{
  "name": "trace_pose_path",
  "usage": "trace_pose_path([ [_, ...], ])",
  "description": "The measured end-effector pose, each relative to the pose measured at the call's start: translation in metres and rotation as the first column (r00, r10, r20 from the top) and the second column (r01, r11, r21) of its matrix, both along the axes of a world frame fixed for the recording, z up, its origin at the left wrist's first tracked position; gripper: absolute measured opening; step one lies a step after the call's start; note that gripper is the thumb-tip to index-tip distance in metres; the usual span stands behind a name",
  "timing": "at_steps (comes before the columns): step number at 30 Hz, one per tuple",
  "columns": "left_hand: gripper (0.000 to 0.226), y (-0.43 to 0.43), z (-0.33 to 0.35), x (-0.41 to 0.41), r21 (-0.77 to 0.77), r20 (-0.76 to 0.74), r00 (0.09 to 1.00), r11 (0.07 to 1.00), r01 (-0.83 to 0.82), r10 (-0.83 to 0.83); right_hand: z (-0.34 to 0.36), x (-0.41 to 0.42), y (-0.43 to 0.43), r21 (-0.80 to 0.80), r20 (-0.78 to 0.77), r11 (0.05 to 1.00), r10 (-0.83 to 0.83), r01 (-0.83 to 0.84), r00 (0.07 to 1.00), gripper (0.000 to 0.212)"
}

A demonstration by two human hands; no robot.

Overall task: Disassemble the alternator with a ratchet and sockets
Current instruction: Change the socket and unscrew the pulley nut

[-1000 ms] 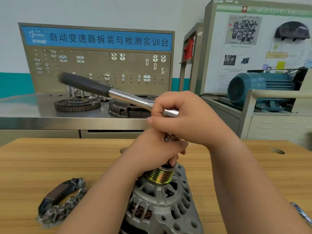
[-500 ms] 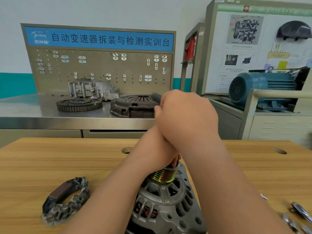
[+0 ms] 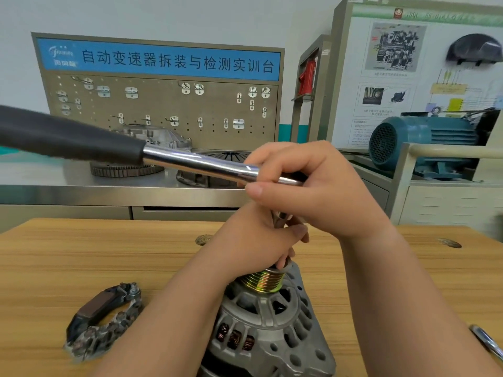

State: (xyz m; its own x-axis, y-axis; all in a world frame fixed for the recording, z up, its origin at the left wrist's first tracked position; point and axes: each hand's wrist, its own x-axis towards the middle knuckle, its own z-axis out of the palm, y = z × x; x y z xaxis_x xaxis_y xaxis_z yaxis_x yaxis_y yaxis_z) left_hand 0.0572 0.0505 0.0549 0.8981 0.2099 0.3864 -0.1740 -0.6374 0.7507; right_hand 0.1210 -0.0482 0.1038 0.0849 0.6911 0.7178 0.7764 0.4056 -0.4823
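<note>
The grey alternator (image 3: 268, 331) stands on the wooden table (image 3: 81, 257) with its brass-coloured pulley (image 3: 262, 280) facing up. A ratchet (image 3: 109, 149) with a black grip and chrome shaft sits over the pulley, its handle pointing left and toward me. My right hand (image 3: 313, 186) grips the ratchet at its head end. My left hand (image 3: 255, 240) is curled round the socket below the ratchet head, just above the pulley; the socket is almost hidden by the fingers.
A removed rectifier part (image 3: 102, 319) lies on the table at the left. A chrome tool (image 3: 487, 342) pokes in at the right edge. Behind stand a steel bench (image 3: 54, 183) with a flywheel ring (image 3: 123, 168) and clutch parts, and a blue motor (image 3: 424, 142).
The ratchet handle swung away behind my right hand half a second ago and has now come back out to the left, nearer the camera. My left hand stayed above the pulley.
</note>
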Motion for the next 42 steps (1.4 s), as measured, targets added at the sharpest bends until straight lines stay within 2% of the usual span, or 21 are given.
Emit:
trace_pose_path([
  [2, 0.023, -0.002, 0.001, 0.0, -0.006, -0.013, 0.999, 1.0, -0.03, 0.03, -0.002, -0.002, 0.003, 0.011, -0.072, 0.996, -0.09, 0.091, 0.993, 0.024],
  [4, 0.034, -0.003, 0.003, 0.0, 0.021, -0.024, 0.997, 0.997, -0.068, 0.068, -0.005, -0.009, 0.01, 0.004, -0.026, 0.935, -0.354, 0.354, 0.935, 0.028],
  [6, 0.047, -0.005, 0.007, -0.001, 0.129, -0.013, 0.993, 0.985, -0.115, 0.118, -0.006, -0.018, 0.019, 0.012, 0.175, 0.749, -0.654, 0.663, 0.736, 0.026],
  [8, 0.043, -0.007, 0.01, -0.003, 0.252, -0.001, 0.99, 0.958, -0.139, 0.144, -0.002, -0.025, 0.024, 0.034, 0.321, 0.573, -0.782, 0.819, 0.534, 0.019],
  [10, 0.036, -0.008, 0.012, -0.005, 0.305, -0.012, 0.987, 0.941, -0.148, 0.159, 0.002, -0.026, 0.026, 0.021, 0.387, 0.485, -0.81, 0.874, 0.44, 0.007],
  [11, 0.036, -0.007, 0.012, -0.004, 0.296, -0.019, 0.989, 0.945, -0.137, 0.149, 0.003, -0.025, 0.025, 0.014, 0.397, 0.471, -0.812, 0.882, 0.428, 0.007],
  [13, 0.042, -0.009, 0.011, -0.004, 0.248, -0.037, 0.992, 0.963, -0.109, 0.122, 0.0, -0.021, 0.022, 0.028, 0.374, 0.537, -0.788, 0.843, 0.49, 0.014],
  [16, 0.038, -0.006, 0.008, -0.003, 0.087, -0.03, 0.997, 0.994, -0.072, 0.075, -0.003, -0.015, 0.015, 0.043, 0.25, 0.75, -0.647, 0.66, 0.72, 0.026],
  [18, 0.033, -0.003, 0.006, -0.003, 0.003, -0.01, 0.999, 0.999, -0.038, 0.038, -0.003, -0.007, 0.01, 0.008, 0.093, 0.91, -0.412, 0.414, 0.906, 0.026],
  [20, 0.02, -0.001, 0.004, -0.003, -0.022, -0.018, 1.0, 1.0, 0.007, -0.008, -0.004, 0.002, 0.006, 0.018, -0.031, 0.989, -0.144, 0.144, 0.989, 0.022],
  [22, 0.014, 0.001, 0.002, -0.002, -0.014, -0.032, 0.999, 1.0, 0.018, -0.019, -0.004, 0.005, 0.004, 0.024, -0.112, 1.0, 0.002, 0.001, 0.994, 0.014],
  [24, 0.017, 0.0, 0.001, -0.001, 0.0, -0.031, 1.0, 1.0, 0.001, -0.001, -0.002, 0.004, 0.004, 0.014, -0.156, 1.0, 0.011, -0.009, 0.988, 0.017],
  [26, 0.031, -0.001, 0.002, -0.001, -0.013, -0.022, 0.999, 0.999, -0.033, 0.033, -0.004, 0.001, 0.006, 0.018, -0.13, 0.994, -0.107, 0.11, 0.986, 0.024],
  [27, 0.039, -0.002, 0.003, -0.002, -0.014, -0.016, 0.998, 0.998, -0.054, 0.054, -0.005, -0.004, 0.008, 0.011, -0.085, 0.97, -0.243, 0.245, 0.966, 0.027],
  [28, 0.044, -0.003, 0.004, -0.003, 0.016, -0.011, 0.997, 0.997, -0.072, 0.072, -0.006, -0.009, 0.011, 0.008, -0.022, 0.912, -0.41, 0.411, 0.912, 0.028],
  [30, 0.047, -0.005, 0.006, -0.003, 0.165, 0.004, 0.993, 0.979, -0.121, 0.122, -0.007, -0.02, 0.019, 0.012, 0.177, 0.711, -0.694, 0.703, 0.698, 0.025],
  [32, 0.049, -0.007, 0.01, -0.004, 0.314, 0.012, 0.986, 0.935, -0.162, 0.167, -0.003, -0.025, 0.024, 0.03, 0.309, 0.537, -0.807, 0.843, 0.503, 0.014],
  [34, 0.05, -0.009, 0.011, -0.005, 0.318, 0.007, 0.982, 0.931, -0.18, 0.188, 0.0, -0.024, 0.024, 0.029, 0.383, 0.449, -0.83, 0.893, 0.405, 0.012],
  [36, 0.046, -0.01, 0.01, -0.004, 0.236, -0.029, 0.986, 0.96, -0.15, 0.162, 0.0, -0.019, 0.019, -0.001, 0.372, 0.489, -0.809, 0.872, 0.454, 0.01],
  [39, 0.03, -0.008, 0.006, -0.003, 0.065, -0.02, 0.996, 0.994, -0.087, 0.089, -0.004, -0.011, 0.01, 0.007, 0.283, 0.688, -0.697, 0.726, 0.658, 0.027],
  [42, 0.025, -0.005, 0.005, -0.003, 0.006, -0.001, 0.999, 0.999, -0.042, 0.042, -0.006, -0.005, 0.008, 0.027, 0.147, 0.893, -0.449, 0.45, 0.881, 0.029],
])
